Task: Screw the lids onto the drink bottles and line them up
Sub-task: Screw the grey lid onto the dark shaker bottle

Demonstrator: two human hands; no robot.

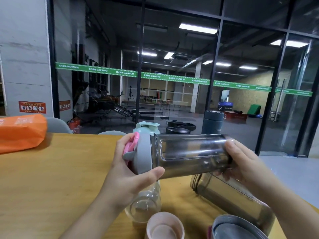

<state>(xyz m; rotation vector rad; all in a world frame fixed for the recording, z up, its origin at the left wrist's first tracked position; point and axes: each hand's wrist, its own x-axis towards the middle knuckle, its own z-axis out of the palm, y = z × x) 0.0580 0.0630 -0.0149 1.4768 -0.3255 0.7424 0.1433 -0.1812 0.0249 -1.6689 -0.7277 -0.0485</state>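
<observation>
A smoky clear bottle (189, 154) lies sideways in the air above the wooden table (60, 178). Its grey lid with a pink flip cap (138, 152) is on the bottle's mouth, at the left end. My left hand (127, 173) wraps around that lid. My right hand (241, 163) grips the bottle's base. Below them a second smoky bottle (233, 200) lies on its side without a lid. A clear lidless bottle (145, 204) stands beneath my left hand. A pink cup-shaped piece (164, 225) and a grey lid (236, 228) sit at the near edge.
Behind the held bottle stand a mint-lidded bottle (146, 127), a black lid or shaker top (179, 127) and a dark blue-grey flask (213, 122). An orange bag (20, 133) lies at the table's far left. A glass wall runs behind the table.
</observation>
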